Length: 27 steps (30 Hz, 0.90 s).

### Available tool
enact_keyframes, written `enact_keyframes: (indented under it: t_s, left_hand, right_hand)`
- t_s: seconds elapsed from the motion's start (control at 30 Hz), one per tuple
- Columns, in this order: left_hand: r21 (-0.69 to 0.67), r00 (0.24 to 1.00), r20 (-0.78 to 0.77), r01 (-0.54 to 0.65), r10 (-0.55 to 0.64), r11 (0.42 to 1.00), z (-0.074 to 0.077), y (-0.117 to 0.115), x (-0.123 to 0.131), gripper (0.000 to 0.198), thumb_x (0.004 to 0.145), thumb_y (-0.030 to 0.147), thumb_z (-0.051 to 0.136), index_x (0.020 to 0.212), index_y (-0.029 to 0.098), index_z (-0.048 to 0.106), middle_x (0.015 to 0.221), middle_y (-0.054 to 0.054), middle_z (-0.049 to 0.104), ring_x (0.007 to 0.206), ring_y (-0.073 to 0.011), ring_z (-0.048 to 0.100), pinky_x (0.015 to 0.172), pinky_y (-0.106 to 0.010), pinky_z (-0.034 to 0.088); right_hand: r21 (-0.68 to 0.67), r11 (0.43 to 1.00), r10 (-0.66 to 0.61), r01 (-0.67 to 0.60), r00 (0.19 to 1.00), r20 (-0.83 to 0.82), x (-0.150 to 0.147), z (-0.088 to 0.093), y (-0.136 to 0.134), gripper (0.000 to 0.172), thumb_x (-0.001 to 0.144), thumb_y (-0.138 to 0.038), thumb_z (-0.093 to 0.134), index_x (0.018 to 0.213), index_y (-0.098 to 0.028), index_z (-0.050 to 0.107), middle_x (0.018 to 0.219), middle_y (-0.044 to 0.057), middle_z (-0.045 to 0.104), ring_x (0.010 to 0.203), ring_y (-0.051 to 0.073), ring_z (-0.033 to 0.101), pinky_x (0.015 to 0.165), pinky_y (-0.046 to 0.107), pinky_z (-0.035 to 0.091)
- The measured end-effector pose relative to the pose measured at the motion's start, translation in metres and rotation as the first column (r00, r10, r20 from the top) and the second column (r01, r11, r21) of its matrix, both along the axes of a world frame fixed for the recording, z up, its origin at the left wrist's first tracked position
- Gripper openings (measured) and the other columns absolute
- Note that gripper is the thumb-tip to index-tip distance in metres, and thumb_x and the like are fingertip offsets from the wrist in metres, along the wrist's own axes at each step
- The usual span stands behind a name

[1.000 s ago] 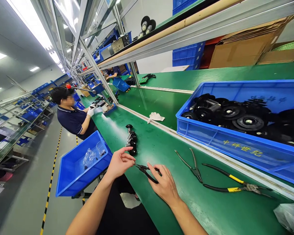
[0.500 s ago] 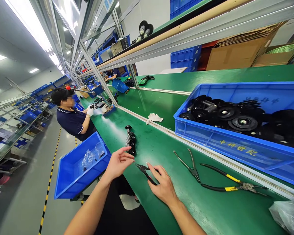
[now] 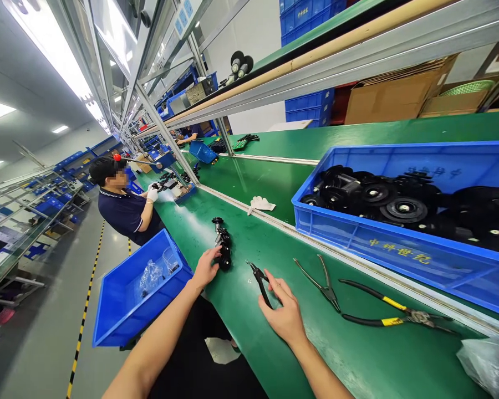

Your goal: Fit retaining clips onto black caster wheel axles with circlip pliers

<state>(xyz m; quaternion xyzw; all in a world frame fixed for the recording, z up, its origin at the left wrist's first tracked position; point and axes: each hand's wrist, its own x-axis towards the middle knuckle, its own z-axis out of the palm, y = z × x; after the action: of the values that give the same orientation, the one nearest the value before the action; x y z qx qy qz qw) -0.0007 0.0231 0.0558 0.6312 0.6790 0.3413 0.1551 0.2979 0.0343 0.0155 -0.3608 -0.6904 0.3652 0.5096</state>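
Observation:
My right hand is wrapped around a small pair of circlip pliers with dark handles, its thin tips pointing away to the left. Just left of the pliers, a tiny pale ring lies on the green bench top. My left hand is at the near end of a row of black wheel parts with metal shafts. Its fingertips meet the edge of the nearest part, thumb and fingers apart. Two bigger pliers rest to the right: a slim bare-metal pair and a yellow-and-black-handled pair.
A blue crate full of black wheels stands behind the pliers. One white glove lies near the bench rail. Left of the bench is a blue bin with plastic bags. A co-worker in white gloves works farther along. Clear plastic sits front right.
My left hand has moved away from the pliers' tips to the black wheel parts. The pliers in my right hand have tilted more upright, and the tiny ring now shows on the bench.

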Motion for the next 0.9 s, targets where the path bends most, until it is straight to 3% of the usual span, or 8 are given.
enact_keyframes:
  t_s: [0.13, 0.23, 0.33, 0.53, 0.63, 0.73, 0.83, 0.9]
  left_hand:
    - [-0.009, 0.987, 0.161, 0.016, -0.014, 1.000, 0.002, 0.000, 0.012, 0.086, 0.083, 0.025, 0.081, 0.158, 0.021, 0.038, 0.094, -0.004, 0.082, 0.096, -0.0245, 0.076, 0.107, -0.051, 0.051]
    - [0.053, 0.966, 0.251, -0.070, 0.054, 0.996, 0.008, -0.015, 0.029, 0.092, 0.080, 0.031, 0.086, 0.158, 0.020, 0.039, 0.089, -0.003, 0.082, 0.095, -0.0236, 0.075, 0.109, -0.050, 0.047]
    - [0.140, 0.971, 0.221, -0.127, 0.094, 0.982, 0.019, -0.033, 0.044, 0.090, 0.081, 0.030, 0.084, 0.158, 0.019, 0.039, 0.088, -0.003, 0.082, 0.097, -0.0233, 0.073, 0.109, -0.049, 0.046]
    - [0.167, 0.993, 0.113, -0.040, 0.021, 0.985, 0.041, -0.052, 0.053, 0.077, 0.087, 0.026, 0.077, 0.156, 0.022, 0.043, 0.090, 0.001, 0.080, 0.090, -0.0191, 0.075, 0.110, -0.046, 0.048]
    - [0.176, 0.998, -0.005, -0.063, 0.064, 0.982, 0.035, -0.056, 0.052, 0.072, 0.088, 0.022, 0.076, 0.153, 0.026, 0.047, 0.099, -0.002, 0.081, 0.099, -0.0220, 0.075, 0.108, -0.046, 0.051]
    - [0.185, 0.967, -0.183, -0.143, 0.177, 0.972, 0.017, -0.058, 0.053, 0.071, 0.082, 0.011, 0.076, 0.147, 0.027, 0.054, 0.111, -0.007, 0.079, 0.105, -0.0269, 0.072, 0.100, -0.048, 0.055]
    - [0.074, 0.931, -0.314, -0.170, 0.185, 0.983, 0.002, -0.059, 0.052, 0.078, 0.077, 0.004, 0.077, 0.148, 0.026, 0.054, 0.110, -0.007, 0.078, 0.102, -0.0288, 0.071, 0.099, -0.052, 0.054]
    - [-0.041, 0.943, -0.301, -0.164, 0.145, 0.986, 0.003, -0.061, 0.049, 0.084, 0.078, 0.006, 0.078, 0.154, 0.027, 0.048, 0.112, -0.008, 0.076, 0.104, -0.0290, 0.071, 0.100, -0.052, 0.054]
  right_hand:
    - [0.014, 0.999, 0.040, -0.040, 0.999, 0.024, 0.001, -0.001, -0.001, 0.062, 0.091, -0.023, 0.060, 0.152, -0.030, 0.052, 0.095, 0.001, 0.057, 0.084, 0.016, 0.062, 0.082, 0.031, 0.057]
    - [0.068, 0.994, 0.076, -0.081, 0.995, 0.067, 0.001, -0.001, -0.004, 0.067, 0.088, -0.017, 0.060, 0.153, -0.032, 0.051, 0.101, 0.002, 0.059, 0.091, 0.017, 0.065, 0.085, 0.031, 0.057]
    - [0.148, 0.983, 0.095, -0.109, 0.990, 0.101, 0.000, -0.001, -0.007, 0.072, 0.086, -0.013, 0.059, 0.155, -0.033, 0.049, 0.105, 0.003, 0.061, 0.096, 0.019, 0.065, 0.086, 0.032, 0.057]
    - [0.215, 0.970, 0.090, -0.114, 0.989, 0.114, -0.001, 0.001, -0.009, 0.073, 0.087, -0.011, 0.059, 0.156, -0.033, 0.047, 0.105, 0.005, 0.061, 0.095, 0.020, 0.065, 0.083, 0.034, 0.058]
    - [0.207, 0.971, 0.095, -0.118, 0.989, 0.116, -0.001, 0.001, -0.009, 0.072, 0.087, -0.011, 0.058, 0.155, -0.033, 0.049, 0.105, 0.005, 0.062, 0.095, 0.020, 0.065, 0.083, 0.034, 0.058]
    - [0.157, 0.982, 0.088, -0.106, 0.989, 0.120, -0.001, -0.001, -0.008, 0.070, 0.087, -0.014, 0.059, 0.153, -0.034, 0.052, 0.104, 0.004, 0.062, 0.094, 0.020, 0.066, 0.083, 0.034, 0.058]
    - [0.085, 0.995, 0.049, -0.060, 0.991, 0.121, -0.001, -0.002, -0.007, 0.068, 0.087, -0.017, 0.059, 0.152, -0.034, 0.052, 0.103, 0.003, 0.062, 0.093, 0.019, 0.067, 0.083, 0.033, 0.059]
    - [0.048, 0.998, 0.033, -0.039, 0.993, 0.117, -0.001, -0.002, -0.006, 0.066, 0.087, -0.019, 0.060, 0.152, -0.034, 0.053, 0.103, 0.002, 0.062, 0.093, 0.019, 0.067, 0.084, 0.033, 0.059]
